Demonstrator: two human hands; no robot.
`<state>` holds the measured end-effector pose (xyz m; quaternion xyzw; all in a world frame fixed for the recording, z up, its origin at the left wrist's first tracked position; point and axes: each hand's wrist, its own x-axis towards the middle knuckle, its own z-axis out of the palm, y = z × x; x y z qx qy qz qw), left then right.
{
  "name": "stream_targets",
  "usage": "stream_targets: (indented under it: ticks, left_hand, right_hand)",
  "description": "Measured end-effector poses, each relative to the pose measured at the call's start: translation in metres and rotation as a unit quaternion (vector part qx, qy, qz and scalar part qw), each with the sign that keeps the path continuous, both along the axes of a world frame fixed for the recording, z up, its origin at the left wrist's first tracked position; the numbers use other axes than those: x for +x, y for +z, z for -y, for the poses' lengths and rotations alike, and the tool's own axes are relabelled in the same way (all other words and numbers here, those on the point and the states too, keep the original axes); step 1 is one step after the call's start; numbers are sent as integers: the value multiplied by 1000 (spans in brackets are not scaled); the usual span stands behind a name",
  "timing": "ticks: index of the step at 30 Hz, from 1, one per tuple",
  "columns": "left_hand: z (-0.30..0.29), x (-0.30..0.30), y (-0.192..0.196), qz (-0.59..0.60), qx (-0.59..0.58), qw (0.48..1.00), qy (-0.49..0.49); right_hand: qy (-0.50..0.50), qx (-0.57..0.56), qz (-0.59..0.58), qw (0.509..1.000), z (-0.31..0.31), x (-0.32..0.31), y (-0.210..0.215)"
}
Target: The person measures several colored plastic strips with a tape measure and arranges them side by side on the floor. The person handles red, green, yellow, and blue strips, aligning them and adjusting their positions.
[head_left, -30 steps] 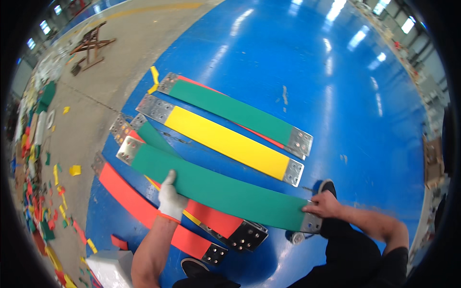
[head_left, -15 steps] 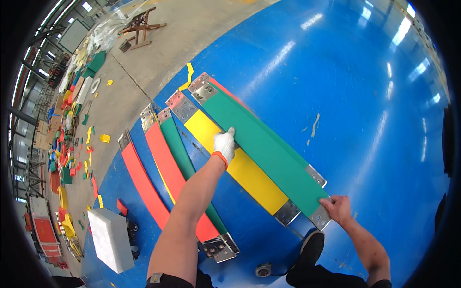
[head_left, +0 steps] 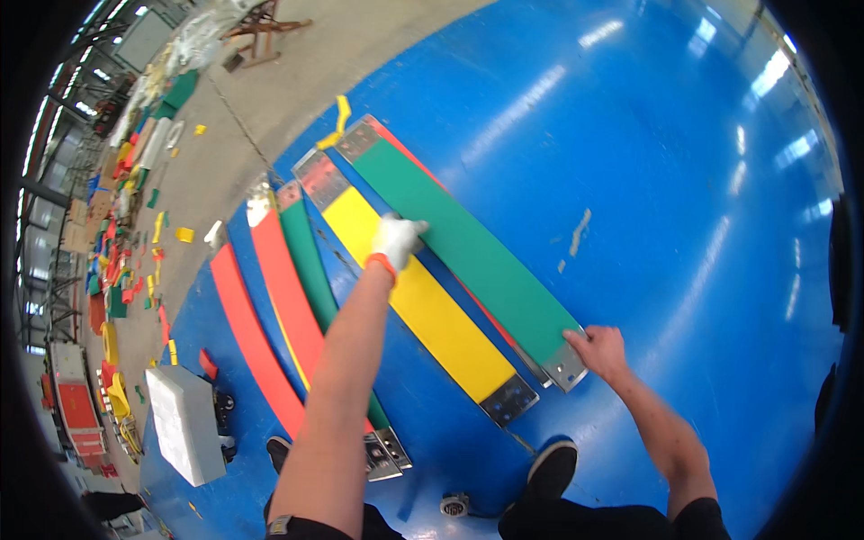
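Gloved left hand [head_left: 396, 239] and bare right hand [head_left: 598, 349] each grip the green bar [head_left: 459, 243], its 5 o'clock end half covered; 5 bars lie on the floor [head_left: 684, 180].

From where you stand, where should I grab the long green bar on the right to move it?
Grip the green bar two-handed: the bare metal end plate from the near end, and its left long edge at mid-length, where the left hand rests. It looks long, flat and likely to sag.
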<state>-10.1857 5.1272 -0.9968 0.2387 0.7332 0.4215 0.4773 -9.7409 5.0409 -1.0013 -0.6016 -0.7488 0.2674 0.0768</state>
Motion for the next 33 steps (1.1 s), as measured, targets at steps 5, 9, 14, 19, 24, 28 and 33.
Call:
stream_targets:
  ticks: [5,9,14,19,24,28,33]
  left_hand:
    - [12,2,-4,35,79,996,-28]
    - [23,34,-6,105,54,992,33]
    - [21,42,-5,51,11,999,14]
    - [23,32,-7,-184,6,982,-52]
    - [38,42,-8,-229,-35,961,-152]
    - [49,62,-9,-254,-86,946,-180]
    - [64,110,-18,-212,-79,973,-52]
  right_hand:
    - [-49,-75,-115,989,-12,5,-2]
    - [-163,-207,-153,952,-22,15,3]
    - [-126,-230,-133,956,-25,15,10]
    - [85,-78,80,990,-25,6,36]
    - [147,199,61,967,-33,2,40]
    - [39,-18,111,993,-6,20,11]
    - [41,58,74,995,26,43,-37]
